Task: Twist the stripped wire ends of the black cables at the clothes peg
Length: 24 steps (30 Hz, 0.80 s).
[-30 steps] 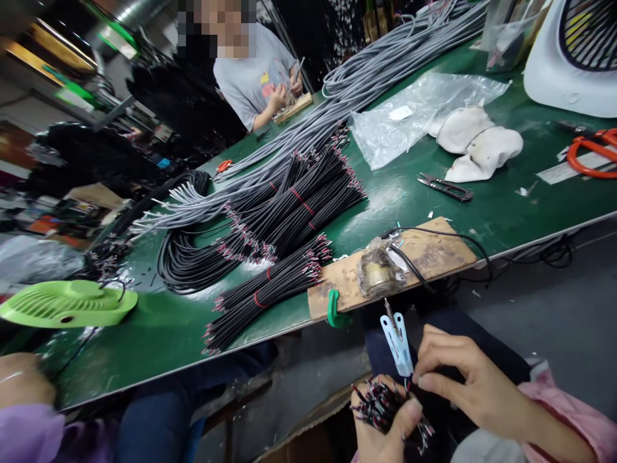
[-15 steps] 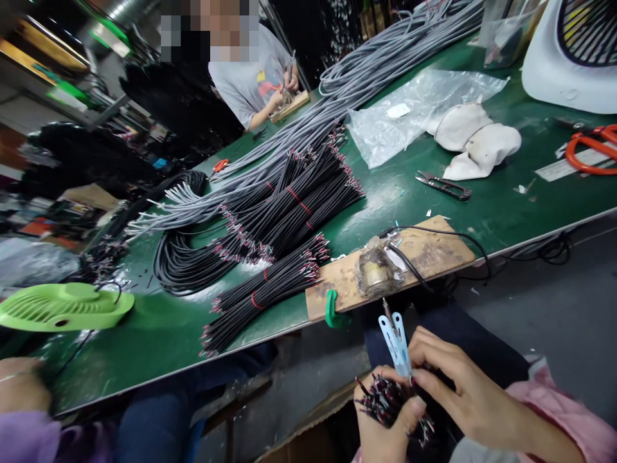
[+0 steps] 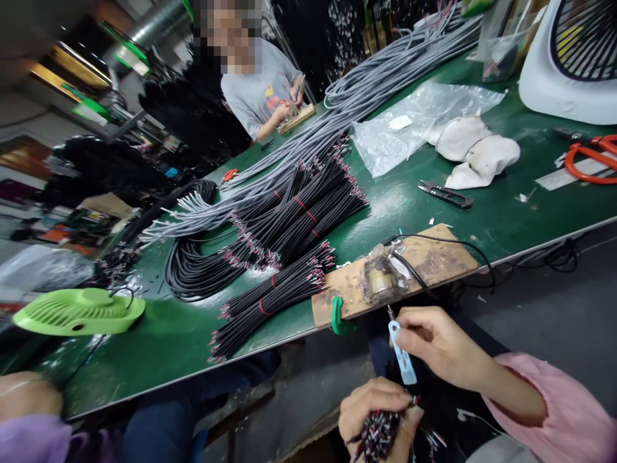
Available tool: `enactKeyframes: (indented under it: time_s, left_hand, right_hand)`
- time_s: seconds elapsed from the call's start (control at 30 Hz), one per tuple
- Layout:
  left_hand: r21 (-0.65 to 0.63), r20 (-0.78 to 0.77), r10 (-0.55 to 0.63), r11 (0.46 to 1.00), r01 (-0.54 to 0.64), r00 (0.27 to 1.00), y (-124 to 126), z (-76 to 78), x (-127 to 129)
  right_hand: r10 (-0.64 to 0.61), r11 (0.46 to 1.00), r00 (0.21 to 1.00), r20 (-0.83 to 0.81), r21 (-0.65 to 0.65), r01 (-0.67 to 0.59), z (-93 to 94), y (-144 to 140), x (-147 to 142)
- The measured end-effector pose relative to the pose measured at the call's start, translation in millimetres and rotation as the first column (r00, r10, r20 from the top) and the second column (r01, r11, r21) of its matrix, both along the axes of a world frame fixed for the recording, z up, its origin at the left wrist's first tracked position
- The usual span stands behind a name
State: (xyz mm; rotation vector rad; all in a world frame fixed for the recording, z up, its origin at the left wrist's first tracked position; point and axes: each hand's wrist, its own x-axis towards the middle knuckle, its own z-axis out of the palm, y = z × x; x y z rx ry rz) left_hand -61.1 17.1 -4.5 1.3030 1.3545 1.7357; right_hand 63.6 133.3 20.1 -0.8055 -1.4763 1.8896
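My left hand (image 3: 373, 402) is low in the view, closed around a bundle of short black wires (image 3: 378, 434) with red and white stripped tips. My right hand (image 3: 441, 344) is above it, with thumb and forefinger pinched at the top of a light blue clip (image 3: 401, 354). The clip hangs just below a thin metal tip at the table's front edge. That tip sticks out from a taped device (image 3: 383, 280) on a scorched wooden board (image 3: 434, 257), which a green clamp (image 3: 337, 312) holds to the table.
The green table (image 3: 159, 334) carries tied black wire bundles (image 3: 299, 218), long grey cables (image 3: 366, 96), snips (image 3: 446, 193), orange scissors (image 3: 590, 157), white cloths (image 3: 475, 151), a plastic bag (image 3: 414, 116), a white fan (image 3: 569, 64) and a green fan (image 3: 80, 312). A co-worker (image 3: 263, 83) sits at the far end, and another person's purple sleeve (image 3: 29, 437) is at bottom left.
My right hand has lifted off the wire bundle and risen to the top of the blue clip near the board. My left hand has sunk lower with the bundle.
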Motion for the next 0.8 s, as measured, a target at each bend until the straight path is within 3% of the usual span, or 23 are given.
enactKeyframes:
  time_s: [0.13,0.33,0.5,0.6,0.7,0.8]
  left_hand:
    - [0.049,0.032,0.112,0.992,-0.114,0.993,12,0.9,8]
    - [-0.068,0.030,0.144,0.988,-0.142,0.989,13,2.0,11]
    - [-0.065,0.063,0.127,0.990,-0.123,0.990,11,4.3,12]
    - [-0.091,0.034,0.094,0.992,-0.091,0.995,9,5.7,10]
    - [-0.187,-0.024,0.055,0.981,-0.058,0.998,2,3.6,8]
    - [-0.314,-0.076,0.078,0.944,-0.098,0.994,-9,-1.9,11]
  right_hand:
    - [0.062,0.982,0.984,-0.170,-0.168,-0.090,-3.5,-1,-8]
    - [0.043,0.925,0.932,-0.359,-0.338,-0.173,-14.9,-10,-10]
    - [-0.089,0.870,0.931,-0.355,-0.483,-0.101,-30.1,-11,-8]
    - [-0.076,0.926,0.964,-0.256,-0.376,-0.027,-40.7,-11,5]
    - [-0.048,0.991,0.995,-0.088,-0.131,0.036,-39.1,-16,22]
    - [-0.028,0.991,0.999,-0.029,0.130,0.031,-26.3,-25,33]
